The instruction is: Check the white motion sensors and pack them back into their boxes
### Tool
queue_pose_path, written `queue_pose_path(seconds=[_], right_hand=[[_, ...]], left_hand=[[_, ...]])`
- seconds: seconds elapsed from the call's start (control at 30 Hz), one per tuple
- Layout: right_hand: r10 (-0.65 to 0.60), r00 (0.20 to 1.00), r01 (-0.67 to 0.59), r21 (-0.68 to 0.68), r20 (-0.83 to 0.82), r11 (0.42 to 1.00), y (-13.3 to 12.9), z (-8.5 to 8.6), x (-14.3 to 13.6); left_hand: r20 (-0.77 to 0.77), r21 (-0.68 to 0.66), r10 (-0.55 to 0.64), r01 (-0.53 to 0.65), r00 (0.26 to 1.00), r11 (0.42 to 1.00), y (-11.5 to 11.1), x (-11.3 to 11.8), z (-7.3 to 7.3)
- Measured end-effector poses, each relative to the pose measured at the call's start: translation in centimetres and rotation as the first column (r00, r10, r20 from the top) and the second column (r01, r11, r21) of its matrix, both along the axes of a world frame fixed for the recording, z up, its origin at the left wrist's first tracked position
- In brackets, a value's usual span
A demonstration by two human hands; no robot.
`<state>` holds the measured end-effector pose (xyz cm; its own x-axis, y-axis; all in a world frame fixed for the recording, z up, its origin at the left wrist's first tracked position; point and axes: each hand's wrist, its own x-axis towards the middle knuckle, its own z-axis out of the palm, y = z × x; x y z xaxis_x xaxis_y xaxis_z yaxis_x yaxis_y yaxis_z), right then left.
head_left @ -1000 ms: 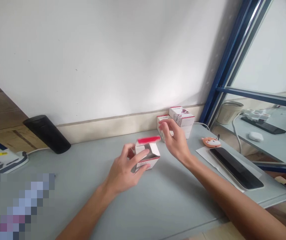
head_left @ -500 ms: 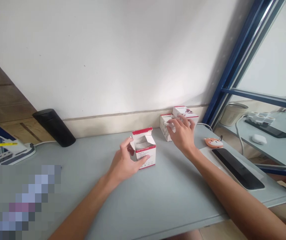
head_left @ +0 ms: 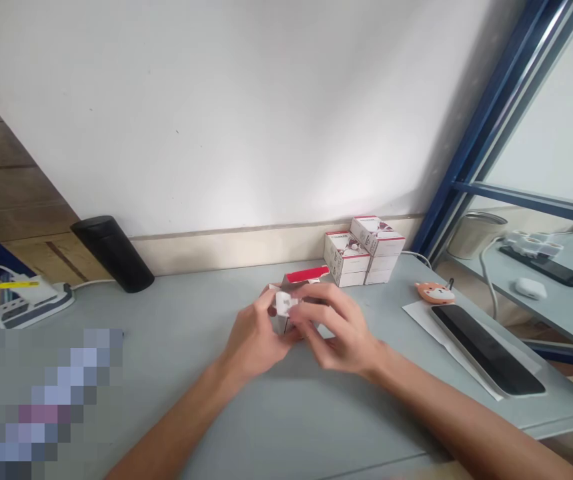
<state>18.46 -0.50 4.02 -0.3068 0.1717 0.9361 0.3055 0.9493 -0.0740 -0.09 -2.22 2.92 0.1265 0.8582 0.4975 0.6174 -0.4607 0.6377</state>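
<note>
A white box with a raised red-edged flap point(head_left: 307, 274) stands on the grey table, its front largely hidden behind my fingers. My left hand point(head_left: 259, 333) grips its left side. Over the front of the box, my right hand point(head_left: 336, 327) has its thumb and fingers pinched on a small white piece point(head_left: 285, 304); whether this is a separate item or a part of the box is unclear. Behind to the right, several red-and-white boxes point(head_left: 347, 253) are stacked against the wall.
On the left are a black cylinder point(head_left: 113, 253) and a power strip point(head_left: 41, 307). To the right lie an orange animal-shaped case point(head_left: 435, 292), a black phone point(head_left: 486, 347) on white paper, and a mirror point(head_left: 556, 267) in a blue frame.
My right hand has come away from the stacked boxes to the open box, with a small white piece now at its fingertips. The camera view has shifted slightly.
</note>
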Motion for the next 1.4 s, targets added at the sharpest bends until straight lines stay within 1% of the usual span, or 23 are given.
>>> queue_pose_path(seconds=[0.07,0.17,0.2,0.27,0.37,0.47,0.57,0.63,0.77,0.9,1.0,1.07,1.13,1.2,1.27,1.3,1.33,1.4], right_hand=[[-0.042,0.999,0.042,-0.003,0.018,0.999,0.5,0.2,0.3],[-0.108,0.991,0.111,-0.038,0.075,0.993,1.2,1.0,1.1],[-0.104,0.989,0.111,-0.061,0.101,0.992,1.3,1.2,1.4],[-0.056,0.991,0.075,-0.149,0.124,0.986,1.2,1.7,1.6],[0.02,0.995,0.012,-0.317,0.098,0.948,0.7,2.2,1.5],[0.013,0.997,0.024,-0.437,0.081,0.899,0.4,2.5,1.3],[0.003,0.994,0.051,-0.486,0.11,0.872,0.4,2.6,1.4],[0.005,0.989,0.065,-0.466,0.147,0.883,0.5,2.6,1.5],[-0.005,0.977,0.084,-0.363,0.214,0.928,0.7,2.7,1.6],[0.012,0.971,0.062,-0.3,0.24,0.952,0.6,2.4,1.5],[0.018,0.961,0.049,-0.233,0.278,0.971,0.7,1.8,1.2],[-0.041,0.96,0.084,-0.145,0.277,0.986,1.0,1.4,1.1],[-0.154,0.958,0.166,-0.03,0.243,0.986,1.8,1.0,1.4],[-0.289,0.945,0.287,0.031,0.156,0.957,3.0,0.9,2.1],[-0.435,0.898,0.436,-0.009,0.063,0.9,4.5,0.8,3.3],[-0.517,0.855,0.519,-0.047,0.038,0.854,5.4,0.7,4.0],[-0.6,0.798,0.602,-0.081,0.05,0.794,6.2,0.5,4.6],[-0.722,0.677,0.736,-0.106,0.143,0.669,7.7,-0.2,5.7]], left_hand=[[0.025,-0.025,-0.024,0.025,0.999,0.999,-0.1,0.2,0.3],[0.05,-0.05,-0.024,0.026,0.998,0.998,0.0,0.2,0.0],[0.052,-0.05,-0.018,0.02,0.998,0.999,0.1,0.2,-0.2],[0.051,-0.032,-0.011,0.013,0.999,0.999,0.1,0.2,-0.4],[0.041,0.017,-0.025,0.024,0.999,1.0,0.0,0.2,-0.5],[0.019,0.042,-0.037,0.037,0.999,0.998,0.0,0.2,-0.5],[0.002,0.033,-0.036,0.036,0.999,0.999,0.1,0.1,-0.5],[-0.014,0.046,-0.022,0.023,1.0,0.999,0.2,0.0,-0.7],[-0.053,0.105,0.023,-0.017,0.998,0.994,0.3,-0.2,-1.1],[-0.105,0.211,0.034,-0.011,0.994,0.978,0.6,-0.5,-1.7],[-0.15,0.283,0.048,-0.004,0.987,0.959,1.0,-1.0,-2.4],[-0.171,0.306,0.059,-0.004,0.983,0.952,1.3,-1.3,-2.8],[-0.184,0.305,0.076,-0.017,0.98,0.952,1.5,-1.5,-2.9],[-0.194,0.286,0.09,-0.031,0.977,0.958,1.5,-1.5,-2.8],[-0.205,0.267,0.091,-0.034,0.974,0.963,1.4,-1.4,-2.4],[-0.209,0.262,0.084,-0.027,0.974,0.965,1.3,-1.3,-2.2],[-0.214,0.254,0.075,-0.019,0.974,0.967,1.2,-1.2,-2.1],[-0.216,0.235,0.063,-0.01,0.974,0.972,1.1,-1.2,-1.9]])
